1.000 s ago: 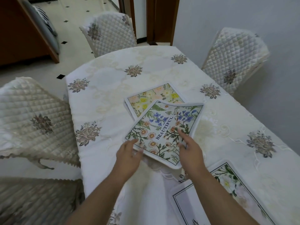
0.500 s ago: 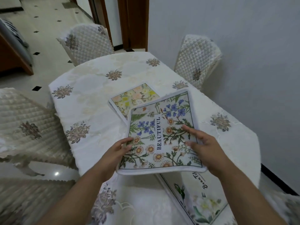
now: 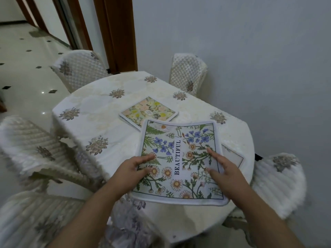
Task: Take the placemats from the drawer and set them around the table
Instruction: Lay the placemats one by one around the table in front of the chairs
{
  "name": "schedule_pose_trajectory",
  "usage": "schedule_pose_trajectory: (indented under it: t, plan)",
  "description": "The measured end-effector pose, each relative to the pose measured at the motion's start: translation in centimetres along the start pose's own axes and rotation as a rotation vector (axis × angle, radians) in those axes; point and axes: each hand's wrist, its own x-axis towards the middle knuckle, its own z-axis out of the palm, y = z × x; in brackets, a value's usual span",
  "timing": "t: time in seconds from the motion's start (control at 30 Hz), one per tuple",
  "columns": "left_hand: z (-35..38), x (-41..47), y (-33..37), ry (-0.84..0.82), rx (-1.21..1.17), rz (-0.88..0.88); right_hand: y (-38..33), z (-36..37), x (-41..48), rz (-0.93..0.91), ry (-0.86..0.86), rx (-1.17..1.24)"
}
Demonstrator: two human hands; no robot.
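Note:
A white-edged placemat (image 3: 180, 158) printed with blue flowers, daisies and the word BEAUTIFUL is held above the near part of the table (image 3: 100, 108). My left hand (image 3: 133, 170) grips its left edge, thumb on top. My right hand (image 3: 224, 173) grips its right edge. A small stack of placemats with a yellow and pink flower print (image 3: 148, 111) lies flat in the middle of the table. Another placemat (image 3: 232, 156) lies on the table at the right, mostly hidden under the held one.
The oval table wears a cream cloth with embroidered flowers. Quilted chairs stand around it: far left (image 3: 78, 72), far right (image 3: 188, 72), left (image 3: 26, 145), right (image 3: 279, 181) and near left (image 3: 35, 221). A grey wall is close behind the table, a wooden door frame (image 3: 116, 33) beyond.
Both hands have lifted the BEAUTIFUL placemat off the stack and swung it to the right and nearer. My view has moved rightward round the table.

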Motion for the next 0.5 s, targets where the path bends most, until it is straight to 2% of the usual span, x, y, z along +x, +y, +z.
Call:
schedule_pose_trajectory:
  t: [0.17,0.5]
  plan:
    - [-1.6,-6.6,-0.2,0.041,0.118,0.109,-1.7,1.9,-7.9,-0.041,0.060,-0.078]
    - [-1.3,-19.0,-1.8,0.045,0.033,0.093,-1.2,4.3,-19.0,-0.031,0.077,-0.179]
